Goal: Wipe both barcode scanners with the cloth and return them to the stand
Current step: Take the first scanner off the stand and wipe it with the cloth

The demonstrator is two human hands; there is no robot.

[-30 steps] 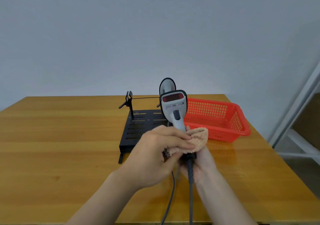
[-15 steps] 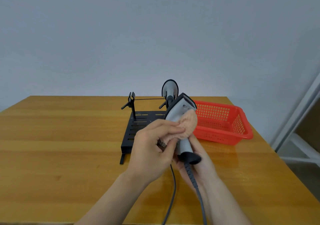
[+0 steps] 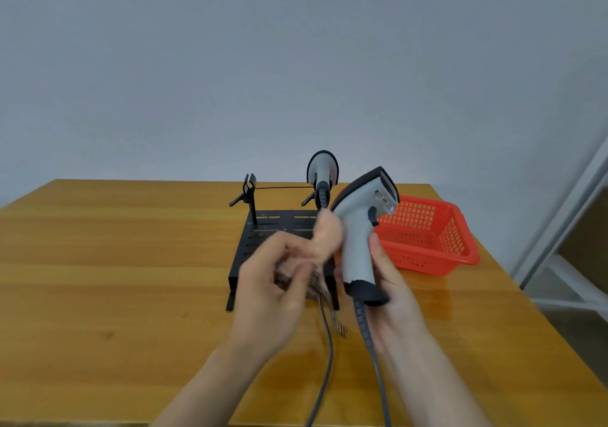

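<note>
Scanner (image 3: 357, 245) nose now toward basket (image 3: 434, 267)

Grey scanner (image 3: 357, 239) beside peach cloth (image 3: 325, 235); second scanner (image 3: 322, 170) on black stand (image 3: 260, 239).

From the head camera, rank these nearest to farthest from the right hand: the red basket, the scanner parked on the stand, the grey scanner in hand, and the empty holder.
1. Grey scanner: gripped in the right hand.
2. Red basket: just to its right.
3. Parked scanner: behind, on the stand's right post.
4. Empty holder: stand's left post, farthest.
</note>
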